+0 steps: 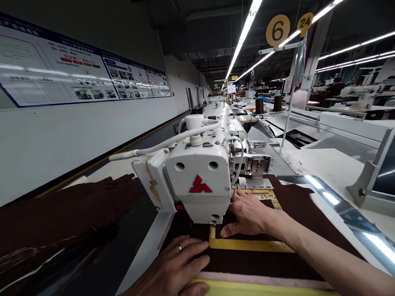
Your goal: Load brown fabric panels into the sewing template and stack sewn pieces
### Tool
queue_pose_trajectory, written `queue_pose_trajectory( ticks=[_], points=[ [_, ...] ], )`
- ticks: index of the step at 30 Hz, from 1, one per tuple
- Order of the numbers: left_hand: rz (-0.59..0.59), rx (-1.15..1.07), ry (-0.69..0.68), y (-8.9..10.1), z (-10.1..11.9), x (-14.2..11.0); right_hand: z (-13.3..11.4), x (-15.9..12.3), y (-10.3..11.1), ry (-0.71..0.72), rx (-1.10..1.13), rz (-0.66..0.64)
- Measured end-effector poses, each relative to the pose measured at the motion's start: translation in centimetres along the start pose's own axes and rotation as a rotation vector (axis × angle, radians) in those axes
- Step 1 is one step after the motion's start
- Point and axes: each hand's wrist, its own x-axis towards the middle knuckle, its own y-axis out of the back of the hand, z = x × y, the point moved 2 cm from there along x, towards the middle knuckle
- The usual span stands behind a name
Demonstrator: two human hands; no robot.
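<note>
A white sewing machine head [199,179] with a red three-part emblem stands in the middle of the view. Dark brown fabric [244,262] lies spread under it, with a yellow frame-like template [255,245] on top. My right hand [247,214] reaches in from the right and rests on the template and fabric beside the machine head, its fingers stretched out. Nearer to me, my left hand [181,271], wearing a ring, lies on the fabric at the template's left corner with its fingers apart. The needle area is hidden behind the machine head.
More brown fabric [61,220] is heaped at the left. A yellow strip [276,295] runs along the near edge. At the right stands a screen [393,169]; behind the machine are dark thread cones [259,105] and a pole [289,108] with number signs.
</note>
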Motion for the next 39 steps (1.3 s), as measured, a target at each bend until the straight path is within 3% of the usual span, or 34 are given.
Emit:
queue_pose_trajectory(
  ticks=[18, 25, 39],
  points=[
    [-0.101, 0.037, 0.0, -0.7, 1.3, 2.1, -2.8, -2.3, -0.3, 0.0, -0.003, -0.013],
    [-0.142, 0.029, 0.028, 0.0, 2.5, 2.0, -3.9, -3.3, -0.3, 0.009, 0.026, 0.003],
    [-0.066, 0.154, -0.051, -0.6, 2.6, 1.0, -6.1, -5.2, -1.0, -0.016, 0.06, 0.004]
  ],
)
